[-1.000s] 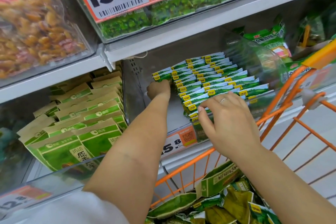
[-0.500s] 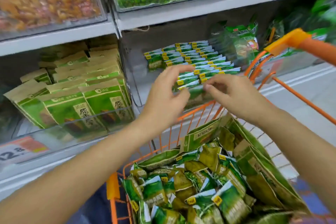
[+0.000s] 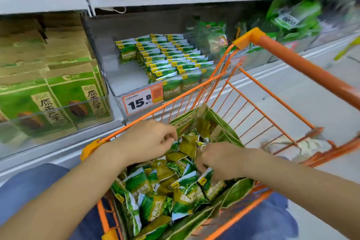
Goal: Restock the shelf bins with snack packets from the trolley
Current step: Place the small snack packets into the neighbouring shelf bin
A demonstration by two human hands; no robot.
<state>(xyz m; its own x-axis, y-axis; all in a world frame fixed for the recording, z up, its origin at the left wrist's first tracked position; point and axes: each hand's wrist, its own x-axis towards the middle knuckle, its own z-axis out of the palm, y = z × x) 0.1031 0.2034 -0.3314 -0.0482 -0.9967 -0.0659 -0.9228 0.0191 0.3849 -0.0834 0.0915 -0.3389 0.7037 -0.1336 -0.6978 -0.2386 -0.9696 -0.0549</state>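
Small green snack packets [image 3: 175, 191] lie jumbled in the orange wire trolley [image 3: 272, 119] at lower centre; more stand in neat upright rows inside the clear shelf bin [image 3: 120, 82] at centre frame.

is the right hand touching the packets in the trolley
Touching. The head view shows the right hand with its fingers curled down into the loose packets in the trolley.

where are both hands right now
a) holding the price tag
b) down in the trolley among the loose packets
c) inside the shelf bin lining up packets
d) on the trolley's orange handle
b: the left hand and right hand are both down among the loose green snack packets in the orange trolley, not at the shelf bin.
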